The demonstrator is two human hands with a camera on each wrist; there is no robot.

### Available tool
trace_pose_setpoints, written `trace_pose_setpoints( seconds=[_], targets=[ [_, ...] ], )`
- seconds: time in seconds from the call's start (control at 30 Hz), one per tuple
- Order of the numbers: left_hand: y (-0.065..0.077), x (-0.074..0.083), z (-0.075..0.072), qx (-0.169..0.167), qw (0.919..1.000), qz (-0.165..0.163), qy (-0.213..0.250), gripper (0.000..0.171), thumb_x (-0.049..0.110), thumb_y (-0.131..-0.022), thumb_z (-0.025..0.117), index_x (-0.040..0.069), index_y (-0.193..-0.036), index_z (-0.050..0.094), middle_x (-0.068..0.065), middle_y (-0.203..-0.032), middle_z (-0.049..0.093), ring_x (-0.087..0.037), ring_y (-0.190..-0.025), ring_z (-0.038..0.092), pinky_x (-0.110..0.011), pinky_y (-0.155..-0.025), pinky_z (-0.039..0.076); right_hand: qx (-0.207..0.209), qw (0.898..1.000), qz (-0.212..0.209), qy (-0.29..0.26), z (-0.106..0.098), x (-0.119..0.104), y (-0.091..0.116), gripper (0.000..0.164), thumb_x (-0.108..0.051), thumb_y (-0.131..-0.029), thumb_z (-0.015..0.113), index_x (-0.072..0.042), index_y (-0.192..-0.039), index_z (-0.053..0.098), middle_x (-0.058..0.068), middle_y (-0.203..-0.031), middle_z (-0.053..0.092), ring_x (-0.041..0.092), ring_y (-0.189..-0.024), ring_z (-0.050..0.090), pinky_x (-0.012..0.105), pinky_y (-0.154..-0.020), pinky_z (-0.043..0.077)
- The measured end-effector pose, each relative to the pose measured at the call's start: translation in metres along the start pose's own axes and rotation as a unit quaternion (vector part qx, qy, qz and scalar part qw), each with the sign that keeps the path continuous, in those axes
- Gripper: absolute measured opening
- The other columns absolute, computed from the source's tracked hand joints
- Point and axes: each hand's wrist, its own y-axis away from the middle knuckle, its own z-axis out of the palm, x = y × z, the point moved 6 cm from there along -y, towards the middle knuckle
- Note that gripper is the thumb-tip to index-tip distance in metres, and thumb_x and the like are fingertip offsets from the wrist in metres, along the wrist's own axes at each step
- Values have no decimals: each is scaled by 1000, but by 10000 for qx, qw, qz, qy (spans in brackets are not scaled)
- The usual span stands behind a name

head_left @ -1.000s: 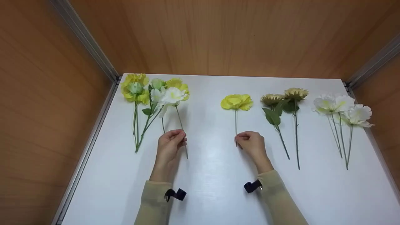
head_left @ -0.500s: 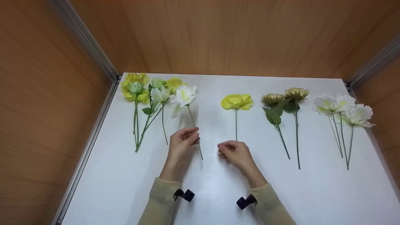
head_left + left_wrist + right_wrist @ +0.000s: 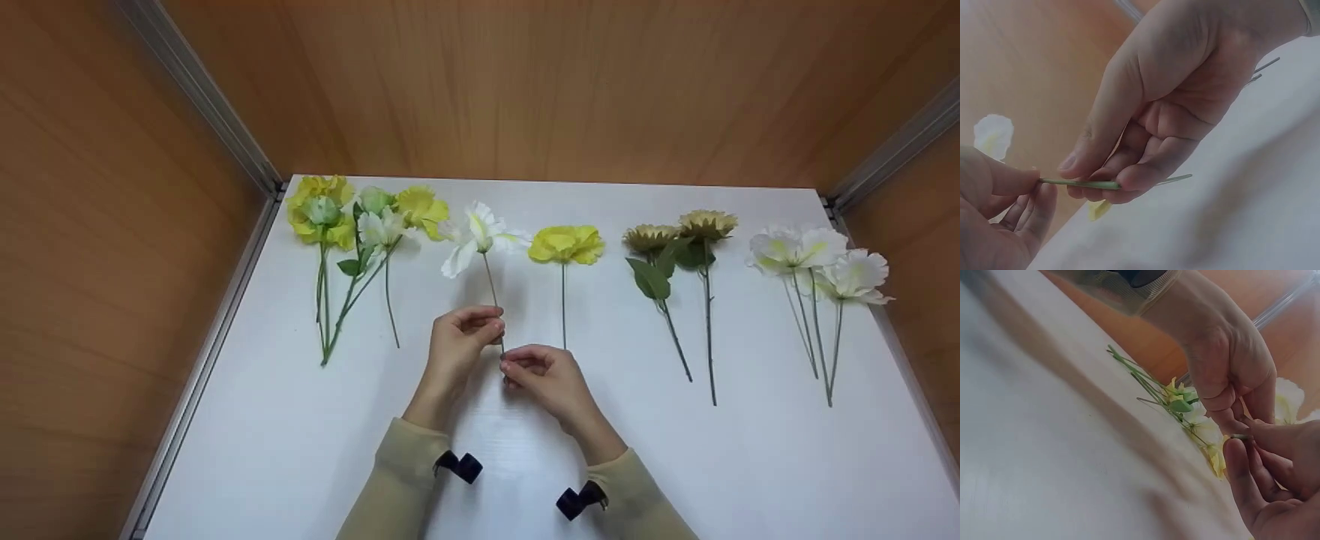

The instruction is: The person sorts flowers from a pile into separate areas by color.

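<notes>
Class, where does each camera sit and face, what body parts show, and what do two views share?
Head: on the head, facing forward and down at the white flat tabletop; shows left grip, right grip and beige fabric sleeves.
Left wrist: on that wrist, facing the thin green flower stem; left grip at lower left, right grip and sleeve above.
Right wrist: on that wrist, facing that stem; right grip at lower right, left grip and sleeve above.
Both wrist views share both grips, stem and white petals.

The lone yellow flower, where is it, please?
In the head view, the lone yellow flower lies right of centre, between the held white flower and the beige flowers.
</notes>
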Motion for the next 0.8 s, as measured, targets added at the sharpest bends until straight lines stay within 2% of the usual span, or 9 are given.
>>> trace_pose_setpoints(
  seconds=[0.17, 0.4, 0.6, 0.7, 0.8],
  targets=[
    [-1, 0, 5, -115, 9998, 9, -143, 20, -9, -97, 76, -15, -116, 75, -17, -98, 78, -18, -84, 75, -32, -81, 66, 94, 9998, -72, 163, -1, -2, 0, 26, -6, -101, 79, 13, -118, 74, 21, -103, 78, 19, -84, 75, 34, -78, 66],
    [-5, -3, 8, -248, 9997, -74, -25, 25, -8, -99, 75, -18, -121, 72, -32, -113, 75, -16, -87, 75, -32, -83, 66, 333, 9980, -143, 528, -7, -5, -3, 15, -5, -100, 80, 4, -111, 78, 8, -96, 78, 28, -86, 76, 44, -80, 66],
    [-7, -7, 10, -412, 9990, -155, -15, 24, -7, -100, 73, -17, -123, 72, -30, -112, 76, -16, -84, 76, -31, -83, 66, 481, 9971, -79, 580, -15, -5, -4, 15, -6, -99, 81, 3, -111, 79, 11, -97, 78, 32, -87, 76, 49, -82, 66],
    [-8, -7, 7, -406, 9989, -234, -14, 25, -6, -101, 73, -16, -123, 72, -32, -112, 75, -16, -85, 76, -32, -85, 66, 600, 9965, -20, 580, -21, -6, -3, 14, -6, -99, 81, 3, -111, 79, 11, -98, 78, 28, -87, 76, 46, -82, 66],
    [-10, -7, -3, -296, 9992, -267, -91, 28, -3, -101, 75, -15, -126, 71, -33, -115, 74, -18, -88, 77, -33, -86, 65, 731, 9957, 68, 562, -33, -8, -3, 15, -5, -100, 80, 3, -112, 79, 12, -100, 78, 25, -87, 75, 39, -82, 66]
  ],
)
